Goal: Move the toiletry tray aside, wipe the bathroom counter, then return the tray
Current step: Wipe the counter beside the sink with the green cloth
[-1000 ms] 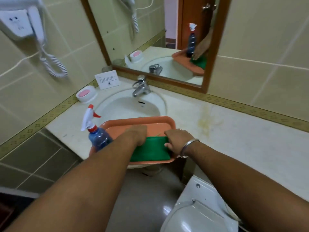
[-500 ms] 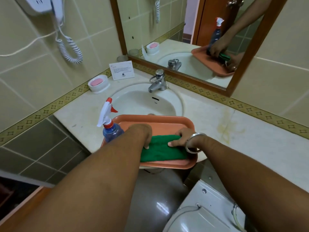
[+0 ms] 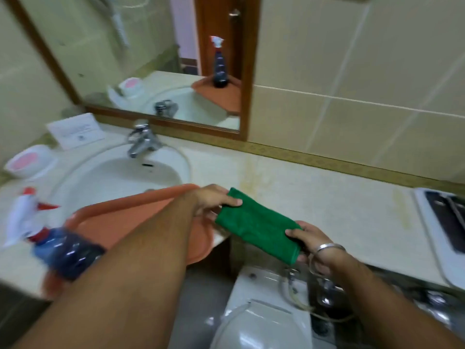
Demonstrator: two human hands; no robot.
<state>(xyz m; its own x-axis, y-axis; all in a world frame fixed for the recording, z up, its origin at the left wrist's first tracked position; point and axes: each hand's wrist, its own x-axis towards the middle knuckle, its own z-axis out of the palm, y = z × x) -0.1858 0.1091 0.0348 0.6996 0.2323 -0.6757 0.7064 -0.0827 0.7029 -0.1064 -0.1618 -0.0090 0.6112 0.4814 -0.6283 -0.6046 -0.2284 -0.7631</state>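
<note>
Orange plastic toiletry tray point(image 3: 151, 222), shallow and oblong, resting over the front of the white sink point(image 3: 120, 172) at the left of the pale stone desk point(image 3: 327, 197), blue spray bottle point(image 3: 63, 253) at its near-left corner. Folded green cloth point(image 3: 259, 227) held just right of the tray, long axis slanting from far-left to near-right. Left hand point(image 3: 214, 200) pinching the far end, right hand point(image 3: 309, 245) pinching the near end. Bare desk further right, nearer the right hand.
</note>
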